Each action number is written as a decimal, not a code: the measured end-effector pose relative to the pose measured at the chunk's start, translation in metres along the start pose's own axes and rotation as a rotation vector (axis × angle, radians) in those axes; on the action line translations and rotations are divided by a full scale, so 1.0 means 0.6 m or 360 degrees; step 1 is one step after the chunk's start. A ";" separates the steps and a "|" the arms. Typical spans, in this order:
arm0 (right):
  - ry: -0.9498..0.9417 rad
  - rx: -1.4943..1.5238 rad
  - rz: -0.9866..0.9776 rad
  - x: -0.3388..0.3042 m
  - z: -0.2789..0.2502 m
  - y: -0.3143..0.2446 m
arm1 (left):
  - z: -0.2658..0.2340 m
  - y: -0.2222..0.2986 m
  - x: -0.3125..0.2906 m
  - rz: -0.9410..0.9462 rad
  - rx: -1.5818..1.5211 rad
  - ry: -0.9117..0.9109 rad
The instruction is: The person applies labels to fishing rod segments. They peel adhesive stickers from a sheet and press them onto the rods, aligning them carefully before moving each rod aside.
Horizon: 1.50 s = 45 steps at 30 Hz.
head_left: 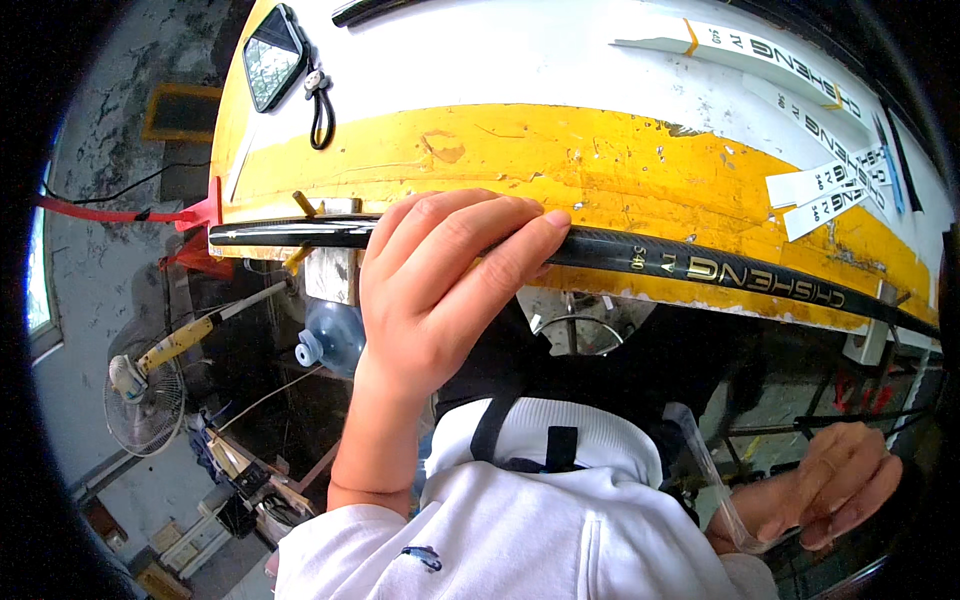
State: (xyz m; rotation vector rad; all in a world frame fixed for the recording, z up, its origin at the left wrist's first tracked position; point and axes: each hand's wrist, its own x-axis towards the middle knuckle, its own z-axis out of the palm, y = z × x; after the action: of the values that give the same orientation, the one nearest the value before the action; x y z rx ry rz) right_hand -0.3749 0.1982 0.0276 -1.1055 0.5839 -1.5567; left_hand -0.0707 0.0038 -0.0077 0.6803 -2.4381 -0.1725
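A glossy black fishing rod section (610,250) with gold lettering lies across the near edge of the yellow and white table. My left hand (440,270) rests over it from above, fingers curled round its left part. The rod's left end sits beside small yellow pegs (304,204) on a metal block (332,275); its right end runs over a support (868,345). Low on the right, away from the rod, is my right hand (830,485), its fingers bent together. A clear plastic strip (712,480) crosses at its wrist. What those fingers hold, if anything, is unclear.
White printed label strips (780,75), some bundled with a yellow band, lie at the far right. A phone (275,58) with a black strap is at the far left. Below the table are a blue plastic bottle (335,335) and a fan (145,400).
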 end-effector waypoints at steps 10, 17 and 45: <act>0.0015 0.0086 0.0082 0.011 0.034 0.030 | -0.012 -0.020 -0.005 0.0115 0.0092 0.0044; 0.0143 -0.0013 0.0112 0.014 0.060 0.036 | -0.025 -0.034 -0.016 0.0068 0.0116 -0.0004; 0.0687 -0.0948 -0.0125 -0.002 0.083 -0.014 | -0.038 0.122 -0.104 -0.1194 -0.2197 -0.0220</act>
State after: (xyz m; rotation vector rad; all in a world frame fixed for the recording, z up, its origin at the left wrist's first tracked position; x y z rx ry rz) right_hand -0.3353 0.2108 0.0563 -1.2329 1.3760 -1.7541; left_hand -0.0458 0.0995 -0.0014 0.8032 -1.4366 -1.9526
